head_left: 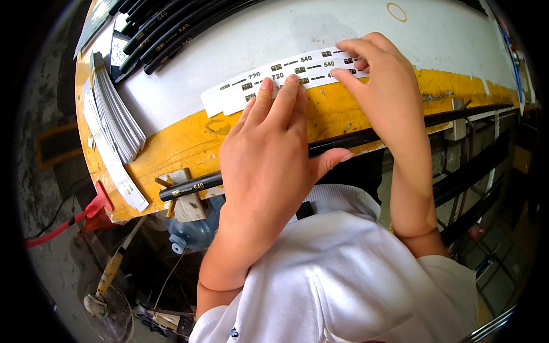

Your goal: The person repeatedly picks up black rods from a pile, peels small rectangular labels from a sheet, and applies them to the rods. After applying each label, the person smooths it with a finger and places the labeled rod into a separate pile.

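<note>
Strips of white paper (318, 66) beneath flat left hand (266, 151), right hand (390, 80) curved at one end, thumb and forefinger apart.

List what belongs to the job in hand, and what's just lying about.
Belongs, apparently:
printed white strips, under left hand, right hand at their end
nearest black rod
stacked strips
piled black rods

Lying about, likely:
blue bottle
fan
red plastic piece

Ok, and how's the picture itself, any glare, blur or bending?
In the head view, the fisheye bends the table edge, with black corners around; in the head view, the shirt is bright, pale in places; also there, the fan sits in dim shade, while the strips by the left hand look fairly sharp.
</note>
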A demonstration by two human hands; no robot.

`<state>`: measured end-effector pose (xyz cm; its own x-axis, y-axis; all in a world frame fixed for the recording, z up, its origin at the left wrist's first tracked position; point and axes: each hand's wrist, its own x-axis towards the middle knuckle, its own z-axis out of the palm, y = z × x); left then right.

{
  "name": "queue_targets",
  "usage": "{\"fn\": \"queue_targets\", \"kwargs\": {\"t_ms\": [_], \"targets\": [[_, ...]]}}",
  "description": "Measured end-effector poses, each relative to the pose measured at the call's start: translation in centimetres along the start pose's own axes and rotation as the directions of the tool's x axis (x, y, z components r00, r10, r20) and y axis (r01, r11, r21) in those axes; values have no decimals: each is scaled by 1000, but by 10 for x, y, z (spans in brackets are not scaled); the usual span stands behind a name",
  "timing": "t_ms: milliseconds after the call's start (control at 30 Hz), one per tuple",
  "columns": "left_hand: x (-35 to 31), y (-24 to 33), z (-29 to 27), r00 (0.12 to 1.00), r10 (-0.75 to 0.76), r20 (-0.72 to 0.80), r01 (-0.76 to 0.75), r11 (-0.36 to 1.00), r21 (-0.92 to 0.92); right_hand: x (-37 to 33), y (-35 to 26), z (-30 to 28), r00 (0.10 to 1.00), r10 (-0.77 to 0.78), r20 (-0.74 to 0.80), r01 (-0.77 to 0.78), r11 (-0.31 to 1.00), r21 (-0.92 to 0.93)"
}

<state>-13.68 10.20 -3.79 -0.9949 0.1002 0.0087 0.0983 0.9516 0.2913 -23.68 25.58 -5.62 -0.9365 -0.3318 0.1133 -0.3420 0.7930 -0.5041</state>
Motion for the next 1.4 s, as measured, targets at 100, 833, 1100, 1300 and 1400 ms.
{"fn": "queue_targets", "kwargs": {"t_ms": [100,833,1100,1300,1400], "targets": [[0,2,1,1000,-6,-10,6,1000,-1,-9,-4,4,992,-125,-23,122,985,-123],[-1,2,2,999,-11,-31,11,1000,-5,12,4,8,1000,-13,10,13,1000,-17],[-2,0,6,999,-2,-46,-1,999,-52,9,11,12,999,-43,22,43,999,-7],[-2,0,5,999,2,-40,-3,1000,-24,5,1,-5,976,-4,219,-109,859,500],[-4,3,5,997,-19,-70,12,995,-100,-1,-8,-14,955,-40,293,-184,693,697]]}}
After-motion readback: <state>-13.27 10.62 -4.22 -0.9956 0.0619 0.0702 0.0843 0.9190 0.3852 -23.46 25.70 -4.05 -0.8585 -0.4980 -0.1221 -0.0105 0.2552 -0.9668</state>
